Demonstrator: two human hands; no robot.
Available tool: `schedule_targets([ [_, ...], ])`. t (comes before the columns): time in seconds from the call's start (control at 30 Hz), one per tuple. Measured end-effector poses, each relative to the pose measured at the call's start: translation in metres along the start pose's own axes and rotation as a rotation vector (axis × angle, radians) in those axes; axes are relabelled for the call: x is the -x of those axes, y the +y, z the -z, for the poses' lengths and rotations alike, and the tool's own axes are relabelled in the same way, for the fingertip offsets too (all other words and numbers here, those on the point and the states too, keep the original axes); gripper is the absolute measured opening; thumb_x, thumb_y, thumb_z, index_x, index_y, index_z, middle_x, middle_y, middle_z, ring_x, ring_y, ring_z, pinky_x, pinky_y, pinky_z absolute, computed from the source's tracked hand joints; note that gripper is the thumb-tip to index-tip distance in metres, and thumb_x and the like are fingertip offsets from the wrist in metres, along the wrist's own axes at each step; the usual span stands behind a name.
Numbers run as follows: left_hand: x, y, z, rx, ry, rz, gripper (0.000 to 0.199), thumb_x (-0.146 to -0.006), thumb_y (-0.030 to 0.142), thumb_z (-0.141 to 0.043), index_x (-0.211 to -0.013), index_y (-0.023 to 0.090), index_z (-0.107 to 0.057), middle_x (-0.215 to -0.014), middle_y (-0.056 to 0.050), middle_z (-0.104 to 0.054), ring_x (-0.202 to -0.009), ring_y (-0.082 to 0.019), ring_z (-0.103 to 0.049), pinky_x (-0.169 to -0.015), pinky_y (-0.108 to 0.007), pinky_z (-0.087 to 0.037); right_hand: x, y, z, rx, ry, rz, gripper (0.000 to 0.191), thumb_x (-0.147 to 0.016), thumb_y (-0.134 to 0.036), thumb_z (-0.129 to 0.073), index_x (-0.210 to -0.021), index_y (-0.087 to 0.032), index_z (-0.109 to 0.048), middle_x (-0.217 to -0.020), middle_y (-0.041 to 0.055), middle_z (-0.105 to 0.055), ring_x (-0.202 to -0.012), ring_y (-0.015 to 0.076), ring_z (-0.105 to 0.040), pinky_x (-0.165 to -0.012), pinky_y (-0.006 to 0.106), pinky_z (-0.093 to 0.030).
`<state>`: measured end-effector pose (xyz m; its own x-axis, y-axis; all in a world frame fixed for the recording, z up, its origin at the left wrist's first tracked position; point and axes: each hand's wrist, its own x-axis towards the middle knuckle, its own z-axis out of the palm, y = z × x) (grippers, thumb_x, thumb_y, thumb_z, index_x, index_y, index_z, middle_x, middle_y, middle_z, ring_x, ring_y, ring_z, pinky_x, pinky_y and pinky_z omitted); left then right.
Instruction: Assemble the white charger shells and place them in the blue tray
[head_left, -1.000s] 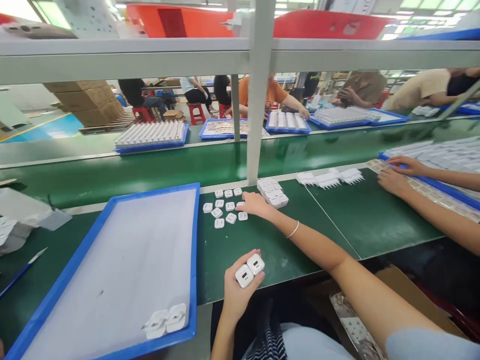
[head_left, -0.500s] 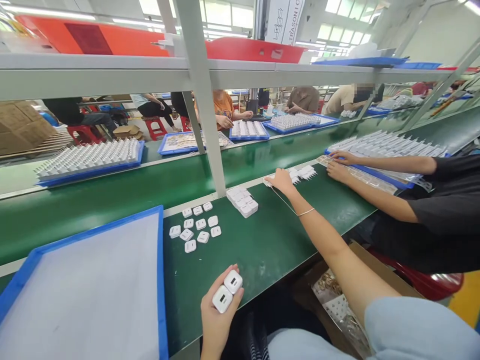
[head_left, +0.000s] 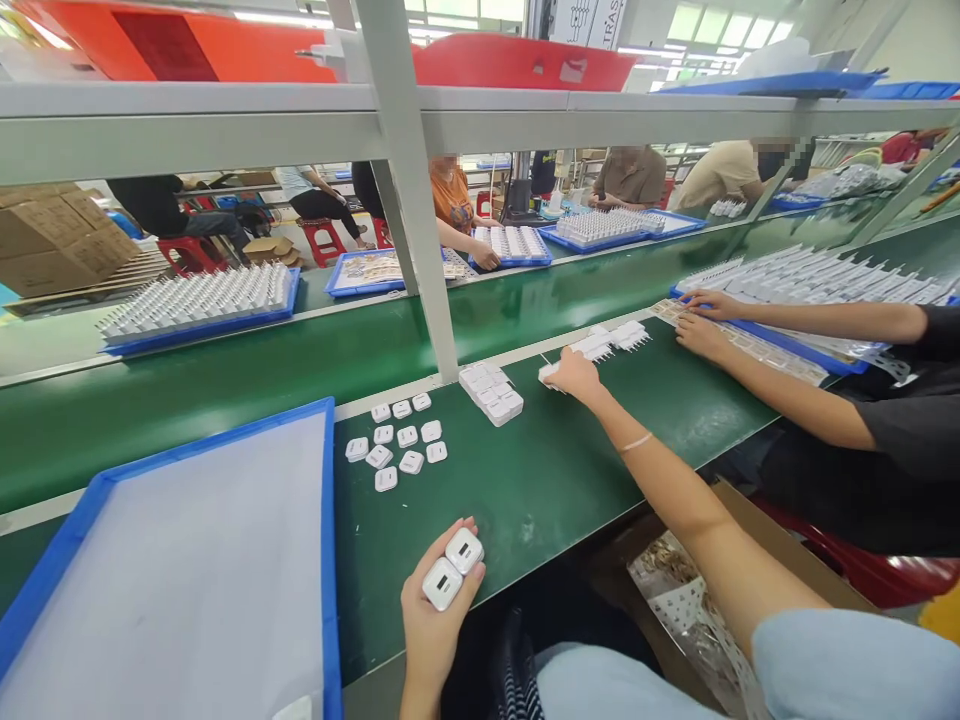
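Note:
My left hand [head_left: 439,610] is wrapped round two white charger blocks [head_left: 453,568], their port faces turned up, near the table's front edge. Stretched out to the right, my right hand [head_left: 576,374] has its fingers pressed together on a white piece [head_left: 550,374] at the table's far edge. Beside it lie white pieces with prongs [head_left: 606,342]. A stacked block of white parts [head_left: 491,393] sits left of my right hand. Several small white square pieces [head_left: 406,436] are spread on the green table [head_left: 570,480].
A blue-rimmed white tray [head_left: 328,560] fills the left. At right, a co-worker's hands [head_left: 705,325] work beside a blue tray [head_left: 795,345] of white pieces. A metal post [head_left: 427,230] rises at the table's far edge. An open carton [head_left: 697,600] stands below.
The camera view has shifted slightly. My right hand has drawn back a little and bears on a white piece. My left hand keeps the two blocks.

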<state>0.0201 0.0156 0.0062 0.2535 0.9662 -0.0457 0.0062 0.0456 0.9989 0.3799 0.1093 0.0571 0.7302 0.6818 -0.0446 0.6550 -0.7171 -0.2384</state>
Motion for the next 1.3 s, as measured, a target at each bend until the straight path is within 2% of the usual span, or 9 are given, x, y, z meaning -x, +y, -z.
schedule_targets([
  [0.1, 0.001, -0.001, 0.0, -0.016, -0.002, 0.005, 0.049, -0.068, 0.04, -0.081, -0.112, 0.019, -0.072, -0.113, -0.011, -0.075, -0.107, -0.027, -0.071, -0.096, -0.035, -0.057, 0.067, 0.009, -0.006, -0.025, 0.006, 0.044, 0.058, -0.082, -0.036, -0.069, -0.128, -0.006, -0.049, -0.118, 0.0183, -0.059, -0.104, 0.0287, -0.062, -0.086, 0.037, -0.049],
  [0.2, 0.002, 0.001, -0.001, -0.037, -0.012, 0.008, 0.048, -0.069, 0.039, -0.08, -0.113, 0.02, -0.072, -0.112, -0.01, -0.075, -0.107, -0.026, -0.07, -0.097, -0.035, -0.056, 0.135, -0.006, -0.02, -0.048, 0.015, 0.111, 0.06, -0.083, -0.035, -0.064, -0.132, -0.007, -0.045, -0.114, 0.0177, -0.058, -0.1, 0.0296, -0.063, -0.082, 0.035, -0.048],
  [0.33, 0.004, 0.004, -0.001, -0.055, -0.009, 0.002, 0.048, -0.069, 0.039, -0.08, -0.112, 0.019, -0.072, -0.112, -0.01, -0.075, -0.106, -0.028, -0.071, -0.098, -0.037, -0.055, 0.175, -0.048, -0.034, -0.074, 0.026, 0.193, 0.069, -0.081, -0.033, -0.068, -0.139, -0.008, -0.04, -0.116, 0.0169, -0.058, -0.104, 0.0302, -0.061, -0.08, 0.034, -0.049],
  [0.5, 0.005, 0.0, 0.005, -0.106, 0.026, -0.002, 0.05, -0.07, 0.041, -0.079, -0.113, 0.019, -0.071, -0.114, -0.01, -0.074, -0.108, -0.029, -0.07, -0.1, -0.039, -0.055, 0.126, -0.045, -0.011, -0.094, 0.094, 0.189, 0.092, -0.079, -0.05, -0.073, -0.15, -0.011, -0.028, -0.121, 0.017, -0.059, -0.107, 0.0298, -0.06, -0.085, 0.036, -0.05],
  [0.6, 0.003, -0.004, 0.006, -0.143, 0.016, -0.015, 0.05, -0.069, 0.042, -0.08, -0.112, 0.019, -0.072, -0.111, -0.01, -0.075, -0.106, -0.029, -0.07, -0.1, -0.039, -0.055, 0.069, -0.015, 0.018, -0.083, 0.201, 0.054, 0.074, -0.089, -0.048, -0.063, -0.144, -0.006, -0.037, -0.128, 0.0216, -0.055, -0.119, 0.0318, -0.054, -0.094, 0.042, -0.049],
  [0.67, 0.003, -0.004, 0.004, -0.136, 0.03, -0.031, 0.049, -0.069, 0.041, -0.08, -0.112, 0.019, -0.072, -0.112, -0.01, -0.075, -0.106, -0.028, -0.07, -0.101, -0.039, -0.054, 0.031, 0.003, 0.031, -0.066, 0.232, -0.023, 0.051, -0.094, -0.04, -0.06, -0.134, -0.012, -0.05, -0.131, 0.0163, -0.055, -0.119, 0.0286, -0.056, -0.096, 0.047, -0.049],
  [0.83, 0.006, 0.001, -0.003, -0.11, 0.072, -0.055, 0.047, -0.069, 0.04, -0.079, -0.111, 0.019, -0.072, -0.111, -0.009, -0.076, -0.105, -0.027, -0.071, -0.101, -0.038, -0.054, -0.024, 0.019, 0.028, -0.04, 0.18, -0.101, 0.039, -0.096, -0.035, -0.059, -0.128, -0.014, -0.056, -0.13, 0.0118, -0.057, -0.109, 0.0227, -0.062, -0.093, 0.045, -0.053],
  [1.13, 0.006, -0.001, -0.003, -0.124, 0.065, -0.063, 0.049, -0.07, 0.04, -0.079, -0.113, 0.017, -0.071, -0.112, -0.012, -0.075, -0.106, -0.029, -0.07, -0.102, -0.044, -0.053, -0.028, 0.021, 0.024, 0.013, 0.095, -0.207, 0.037, -0.096, -0.033, -0.058, -0.129, -0.014, -0.055, -0.131, 0.0123, -0.057, -0.11, 0.0226, -0.061, -0.093, 0.046, -0.052],
  [1.3, 0.005, -0.002, -0.003, -0.138, 0.05, -0.084, 0.048, -0.071, 0.041, -0.078, -0.113, 0.018, -0.071, -0.11, -0.011, -0.075, -0.106, -0.029, -0.07, -0.099, -0.042, -0.055, 0.049, 0.039, 0.008, 0.038, 0.083, -0.178, 0.035, -0.094, -0.037, -0.06, -0.121, -0.015, -0.059, -0.123, 0.0102, -0.061, -0.108, 0.0236, -0.061, -0.092, 0.045, -0.051],
])
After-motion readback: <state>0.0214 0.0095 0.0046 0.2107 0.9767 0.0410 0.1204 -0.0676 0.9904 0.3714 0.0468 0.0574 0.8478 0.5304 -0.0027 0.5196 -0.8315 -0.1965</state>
